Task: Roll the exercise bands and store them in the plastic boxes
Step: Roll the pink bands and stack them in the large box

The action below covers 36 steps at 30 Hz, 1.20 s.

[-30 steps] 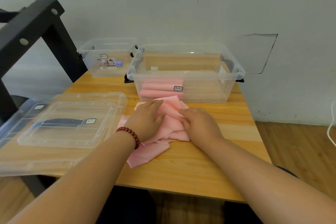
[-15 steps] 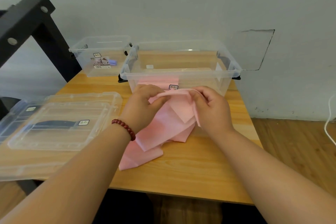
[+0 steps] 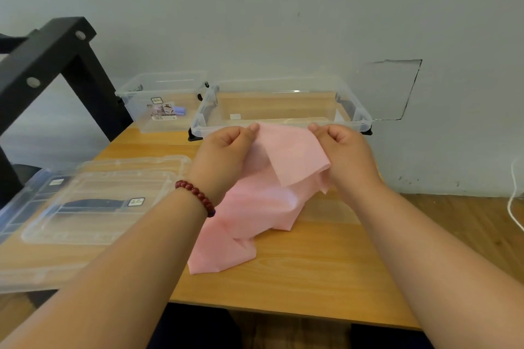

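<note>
Fingers (image 3: pixel 253 128) of both hands curled, pinching pink band (image 3: pixel 283 156) edge.

Plain indoor workroom, exact kind unclear: bare grey wall (image 3: pixel 283 8), wood-grain table (image 3: pixel 312 272), wooden floor (image 3: pixel 467 224), black metal frame (image 3: pixel 56 48), clear plastic storage boxes (image 3: pixel 364 121).

Large box (image 3: pixel 353 122) open-topped ahead; stacked lids (image 3: pixel 93 207) crowd left; bare tabletop (image 3: pixel 312 269) near right.
</note>
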Available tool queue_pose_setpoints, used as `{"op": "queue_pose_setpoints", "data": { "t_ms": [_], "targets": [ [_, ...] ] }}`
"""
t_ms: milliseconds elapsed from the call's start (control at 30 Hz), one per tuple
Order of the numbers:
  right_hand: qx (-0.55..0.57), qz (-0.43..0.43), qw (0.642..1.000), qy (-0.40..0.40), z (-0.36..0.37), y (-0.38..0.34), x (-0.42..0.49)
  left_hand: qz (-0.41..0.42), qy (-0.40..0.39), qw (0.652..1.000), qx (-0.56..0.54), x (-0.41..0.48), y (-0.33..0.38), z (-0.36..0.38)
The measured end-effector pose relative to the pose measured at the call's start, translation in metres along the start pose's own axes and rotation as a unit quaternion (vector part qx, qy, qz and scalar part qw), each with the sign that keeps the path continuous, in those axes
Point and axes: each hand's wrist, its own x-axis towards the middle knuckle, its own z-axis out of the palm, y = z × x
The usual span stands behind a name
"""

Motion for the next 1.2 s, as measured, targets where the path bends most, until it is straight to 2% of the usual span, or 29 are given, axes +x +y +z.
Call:
{"op": "queue_pose_setpoints", "data": {
  "t_ms": [67,133,200,267,400,500,600,767,833,1000,1133,1200],
  "targets": [
    [0.059,0.035,0.997,-0.033,-0.002,-0.006,0.002,-0.006,0.011,1.000,-0.010,0.005,0.004,0.003],
    [0.139,0.068,0.982,-0.104,-0.005,-0.011,0.002,-0.011,0.033,0.999,-0.012,0.011,0.007,0.006],
    [0.161,0.050,0.970,-0.174,-0.010,-0.009,0.002,-0.014,0.056,0.998,0.000,0.017,0.009,0.007],
    [0.136,0.011,0.972,-0.193,-0.014,-0.005,0.004,-0.019,0.067,0.998,0.004,0.023,0.010,0.007],
    [0.053,-0.036,0.995,-0.074,-0.016,-0.005,0.017,-0.019,0.061,0.998,0.002,0.030,0.011,0.007],
    [0.036,-0.076,0.996,-0.018,-0.016,-0.012,0.033,-0.025,0.043,0.999,-0.020,0.037,0.011,0.008],
    [-0.056,-0.114,0.991,0.030,-0.016,-0.017,0.052,-0.034,0.030,0.999,-0.025,0.045,0.013,0.009],
    [-0.113,-0.101,0.987,0.054,-0.011,-0.025,0.077,0.058,0.061,0.990,0.116,0.067,0.024,0.009],
    [-0.136,-0.082,0.985,0.069,-0.008,-0.024,0.086,0.071,0.059,0.984,0.150,0.081,0.027,0.008],
    [-0.290,-0.012,0.957,0.023,0.001,-0.020,0.096,0.041,0.013,0.963,0.265,0.109,0.013,0.005],
    [-0.239,-0.013,0.971,0.019,0.000,-0.010,0.085,0.012,-0.015,0.955,0.296,0.111,0.006,0.002],
    [-0.246,-0.046,0.968,0.036,0.002,-0.001,0.076,0.008,-0.015,0.957,0.290,0.108,0.004,0.003]
  ]
}}
